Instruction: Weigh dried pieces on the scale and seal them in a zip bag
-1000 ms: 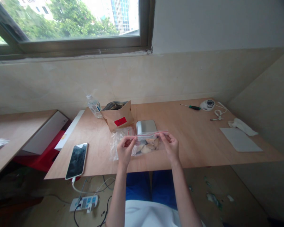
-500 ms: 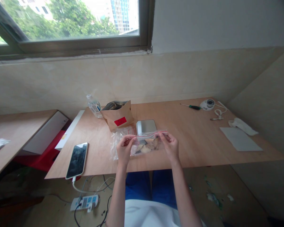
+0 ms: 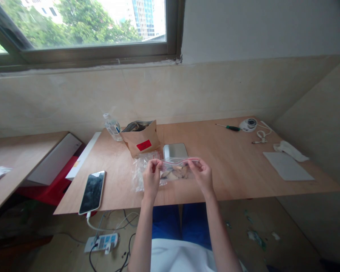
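Observation:
A clear zip bag point(image 3: 174, 164) with a red seal strip hangs between my two hands, with several pale brown dried pieces point(image 3: 179, 172) inside. My left hand point(image 3: 152, 175) pinches the left end of its top edge. At the right end, my right hand point(image 3: 201, 173) is closed on the same strip. Just behind the bag lies a flat silver scale point(image 3: 175, 151), partly covered by it. More clear plastic bags point(image 3: 137, 175) lie beside my left hand. An open brown paper pouch point(image 3: 140, 139) with a red label stands behind them.
A water bottle point(image 3: 112, 127) stands at the back left, and a phone point(image 3: 92, 192) on a cable lies near the front left edge. To the right are a screwdriver point(image 3: 232, 128), a dome camera point(image 3: 248, 125), a white sheet point(image 3: 287, 167) and a white bundle point(image 3: 291, 150).
My hands have drawn slightly closer together, the left moving a little to the right. The bag's strip sags more in the middle, and the pieces inside have shifted.

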Demonstrator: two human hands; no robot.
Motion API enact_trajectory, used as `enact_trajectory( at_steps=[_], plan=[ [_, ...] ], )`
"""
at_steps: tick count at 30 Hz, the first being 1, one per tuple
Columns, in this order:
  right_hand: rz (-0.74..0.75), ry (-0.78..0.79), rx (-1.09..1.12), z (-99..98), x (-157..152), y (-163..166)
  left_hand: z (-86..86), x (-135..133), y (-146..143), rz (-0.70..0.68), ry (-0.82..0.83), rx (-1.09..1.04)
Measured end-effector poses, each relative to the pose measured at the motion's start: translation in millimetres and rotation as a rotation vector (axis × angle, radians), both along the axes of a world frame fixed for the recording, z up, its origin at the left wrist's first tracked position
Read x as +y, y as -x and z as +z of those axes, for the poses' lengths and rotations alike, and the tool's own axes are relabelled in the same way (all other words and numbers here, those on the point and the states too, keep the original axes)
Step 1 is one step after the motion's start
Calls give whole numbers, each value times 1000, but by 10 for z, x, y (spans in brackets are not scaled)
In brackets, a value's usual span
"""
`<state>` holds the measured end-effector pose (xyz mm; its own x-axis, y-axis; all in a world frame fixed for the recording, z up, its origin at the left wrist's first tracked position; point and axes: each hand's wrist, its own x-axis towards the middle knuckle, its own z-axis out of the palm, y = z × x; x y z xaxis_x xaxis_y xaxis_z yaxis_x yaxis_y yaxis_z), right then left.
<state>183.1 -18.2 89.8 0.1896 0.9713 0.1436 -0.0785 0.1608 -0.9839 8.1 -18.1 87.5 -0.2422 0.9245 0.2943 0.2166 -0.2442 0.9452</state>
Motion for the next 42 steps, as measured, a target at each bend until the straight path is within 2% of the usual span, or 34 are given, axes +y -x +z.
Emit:
enact_trajectory(
  at_steps=[9, 17, 23, 29, 42],
  plan=[
    [-19, -2, 5, -18, -22, 3, -73, 3, 11, -2, 31, 29],
    [-88, -33, 11, -7, -9, 10, 22, -7, -49, -120, 64, -193],
    [-46, -41, 41, 51, -20, 57, 61, -36, -127, -62, 111, -222],
    [29, 23, 59, 9, -2, 52, 20, -21, -110, -60, 112, -244],
    [-60, -14, 29, -22, 9, 67, 26, -44, -104, -11, 135, -287]
  ],
)
